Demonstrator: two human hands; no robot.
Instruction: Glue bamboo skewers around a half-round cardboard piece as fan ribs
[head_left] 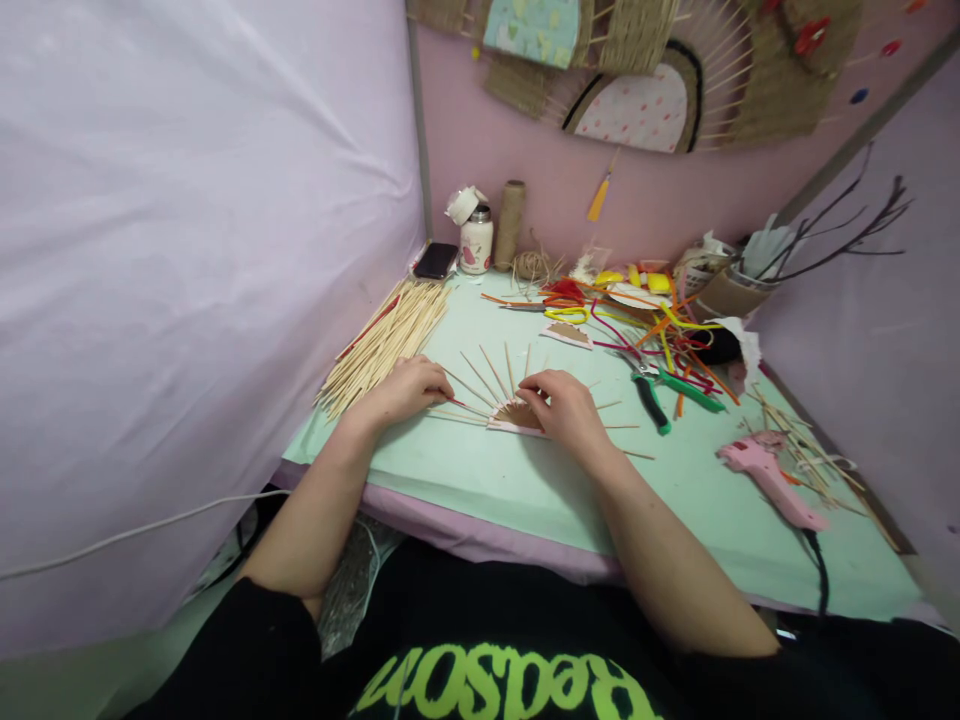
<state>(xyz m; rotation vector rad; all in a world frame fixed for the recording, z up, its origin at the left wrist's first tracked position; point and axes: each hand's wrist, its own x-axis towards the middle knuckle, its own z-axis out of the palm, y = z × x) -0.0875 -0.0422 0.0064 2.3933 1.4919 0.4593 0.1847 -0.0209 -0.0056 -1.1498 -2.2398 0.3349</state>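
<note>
On the table lies a small cardboard half-circle (pixel 525 420) with a pale edge. Thin wooden sticks (pixel 493 372) fan out from its curved side, and my right hand covers some of them. My left hand (pixel 411 390) is closed, its fingertips pinching a thin red stick (pixel 472 407) whose inner end reaches the left side of the cardboard. My right hand (pixel 568 408) rests over the right part of the half-circle. Its thumb and forefinger are curled at the curved edge, on the cardboard beside the stick bases.
A pile of sticks (pixel 386 340) lies left. Behind stand a phone (pixel 436 261), bottle (pixel 475 245) and twine roll (pixel 511 225). Scissors (pixel 566 314), another cardboard piece (pixel 568 335), green-handled pliers (pixel 651 402), coloured pipe cleaners (pixel 667 340) and a pink glue gun (pixel 772 480) lie right.
</note>
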